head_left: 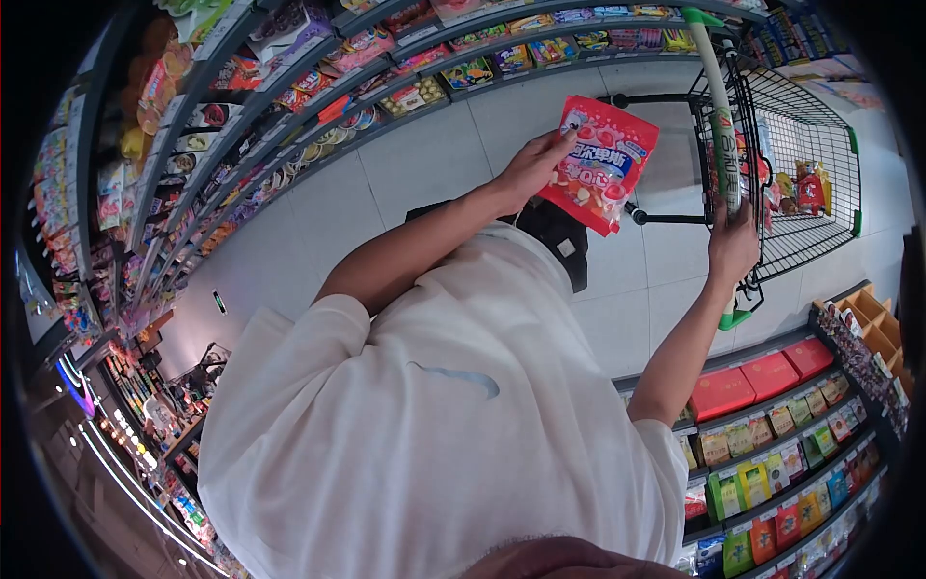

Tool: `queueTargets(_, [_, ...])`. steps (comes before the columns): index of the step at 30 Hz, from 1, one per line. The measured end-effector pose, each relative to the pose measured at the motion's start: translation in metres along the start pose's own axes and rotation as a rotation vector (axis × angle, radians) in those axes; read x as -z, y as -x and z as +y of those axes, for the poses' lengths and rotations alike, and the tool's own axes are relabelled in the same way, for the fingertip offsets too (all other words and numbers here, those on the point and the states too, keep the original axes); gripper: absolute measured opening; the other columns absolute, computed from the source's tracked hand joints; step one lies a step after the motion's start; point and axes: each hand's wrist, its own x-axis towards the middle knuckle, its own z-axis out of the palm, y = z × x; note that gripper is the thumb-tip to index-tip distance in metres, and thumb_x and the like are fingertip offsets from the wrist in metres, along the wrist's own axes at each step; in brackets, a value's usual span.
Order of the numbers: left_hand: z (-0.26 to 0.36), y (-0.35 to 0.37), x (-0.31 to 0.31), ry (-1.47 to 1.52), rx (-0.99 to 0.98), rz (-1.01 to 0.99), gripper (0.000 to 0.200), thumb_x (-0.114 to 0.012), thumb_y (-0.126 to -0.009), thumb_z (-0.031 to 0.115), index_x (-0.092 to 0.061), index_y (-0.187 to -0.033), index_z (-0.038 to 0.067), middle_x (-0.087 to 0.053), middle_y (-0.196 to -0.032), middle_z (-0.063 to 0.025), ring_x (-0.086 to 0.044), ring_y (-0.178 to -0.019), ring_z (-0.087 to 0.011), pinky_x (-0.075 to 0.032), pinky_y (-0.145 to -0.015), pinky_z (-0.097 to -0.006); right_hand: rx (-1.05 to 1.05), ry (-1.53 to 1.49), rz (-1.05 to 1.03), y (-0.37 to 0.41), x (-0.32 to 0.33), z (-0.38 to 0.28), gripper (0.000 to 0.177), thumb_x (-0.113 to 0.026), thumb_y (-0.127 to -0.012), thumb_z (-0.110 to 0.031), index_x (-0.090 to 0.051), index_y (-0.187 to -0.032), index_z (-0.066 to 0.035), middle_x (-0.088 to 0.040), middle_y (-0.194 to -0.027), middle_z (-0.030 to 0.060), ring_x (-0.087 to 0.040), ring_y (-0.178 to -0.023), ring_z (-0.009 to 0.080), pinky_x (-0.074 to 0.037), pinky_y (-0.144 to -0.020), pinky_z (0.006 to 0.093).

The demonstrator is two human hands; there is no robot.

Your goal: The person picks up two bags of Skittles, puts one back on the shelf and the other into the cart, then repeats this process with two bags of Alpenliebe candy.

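Observation:
A red candy bag [603, 166] with white and blue lettering is pinched at its left edge by my left hand [538, 166], its printed front facing up. My right hand [734, 241] is wrapped round the handle bar [725, 145] of a shopping cart, which has green end pieces. Inside the black wire cart [805, 92], a few packets lie in the basket, among them a red and yellow packet [812, 190]. The candy bag is held over the floor, to the left of the cart and apart from it.
Shelves of colourful snack packets [415, 96] curve along the left and top. Another shelf unit at the lower right holds red boxes [772, 376] and rows of pouches [752, 482]. Grey floor tiles [424, 154] lie between them. Wooden compartments [878, 328] stand at the right.

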Motion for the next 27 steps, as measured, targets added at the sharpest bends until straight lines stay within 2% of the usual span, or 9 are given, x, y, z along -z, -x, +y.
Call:
queueTargets(5, [-0.007,0.0,0.006,0.014,0.004,-0.007,0.046,-0.047,-0.103,0.041,-0.055,-0.127,0.004,-0.064,-0.117,-0.0052,-0.062,-0.104,-0.0104,-0.05,-0.092,-0.0275,-0.014,0.023,-0.014,-0.002,0.001,0.0,0.048,-0.054,-0.092,-0.054,-0.06,-0.109,-0.01,-0.069,-0.09,0.0185,-0.066,-0.078,0.042,-0.05,-0.064,0.0535])
queueTargets(8, [0.0,0.008,0.002,-0.031,0.014,0.013,0.046,-0.046,-0.103,0.042,-0.055,-0.127,0.004,-0.064,-0.118,-0.0051,-0.062,-0.103,-0.0104,-0.05,-0.091,-0.0269,-0.013,0.056,-0.043,-0.003,0.003,0.0,0.049,-0.052,-0.093,-0.051,-0.062,-0.117,-0.01,-0.069,-0.091,0.0212,-0.067,-0.078,0.0426,-0.052,-0.065,0.0519])
queueTargets(11, [-0.01,0.004,0.009,-0.063,-0.007,0.043,0.053,-0.041,-0.103,0.049,-0.056,-0.126,0.004,-0.064,-0.116,-0.0052,-0.061,-0.103,-0.0095,-0.048,-0.092,-0.0261,-0.017,0.03,-0.017,-0.004,-0.001,0.004,0.047,-0.054,-0.092,-0.052,-0.061,-0.111,-0.01,-0.069,-0.09,0.0185,-0.066,-0.078,0.0422,-0.05,-0.064,0.0533])
queueTargets(14, [-0.014,0.002,0.015,-0.049,0.062,0.033,0.054,-0.041,-0.103,0.049,-0.056,-0.126,0.003,-0.064,-0.115,-0.0052,-0.06,-0.103,-0.0094,-0.047,-0.093,-0.0259,-0.011,0.02,-0.012,-0.003,-0.002,0.003,0.046,-0.054,-0.093,-0.051,-0.061,-0.112,-0.01,-0.069,-0.09,0.0185,-0.066,-0.078,0.0421,-0.05,-0.064,0.0529])
queueTargets(17, [-0.02,-0.001,0.021,-0.031,0.051,-0.038,0.055,-0.041,-0.103,0.049,-0.056,-0.127,0.002,-0.064,-0.115,-0.005,-0.06,-0.103,-0.0091,-0.047,-0.094,-0.0257,-0.028,0.022,-0.029,-0.002,0.004,-0.002,0.05,-0.053,-0.093,-0.052,-0.061,-0.118,-0.009,-0.069,-0.093,0.0202,-0.066,-0.081,0.042,-0.051,-0.068,0.052])
queueTargets(20, [-0.016,0.0,0.015,-0.076,0.053,0.023,0.053,-0.041,-0.103,0.047,-0.056,-0.127,0.002,-0.064,-0.115,-0.0046,-0.06,-0.102,-0.0089,-0.046,-0.094,-0.0254,-0.033,0.025,-0.021,-0.001,0.004,-0.002,0.045,-0.055,-0.093,-0.05,-0.061,-0.114,-0.012,-0.069,-0.092,0.0183,-0.066,-0.08,0.0409,-0.051,-0.065,0.0516])
queueTargets(27, [-0.011,-0.007,0.008,-0.052,0.095,-0.016,0.051,-0.042,-0.104,0.045,-0.056,-0.127,0.002,-0.065,-0.115,-0.0045,-0.061,-0.103,-0.0092,-0.047,-0.094,-0.026,-0.03,0.026,0.019,-0.001,-0.001,0.0,0.044,-0.055,-0.093,-0.05,-0.061,-0.119,-0.014,-0.07,-0.098,0.0125,-0.067,-0.079,0.0391,-0.052,-0.064,0.0495])
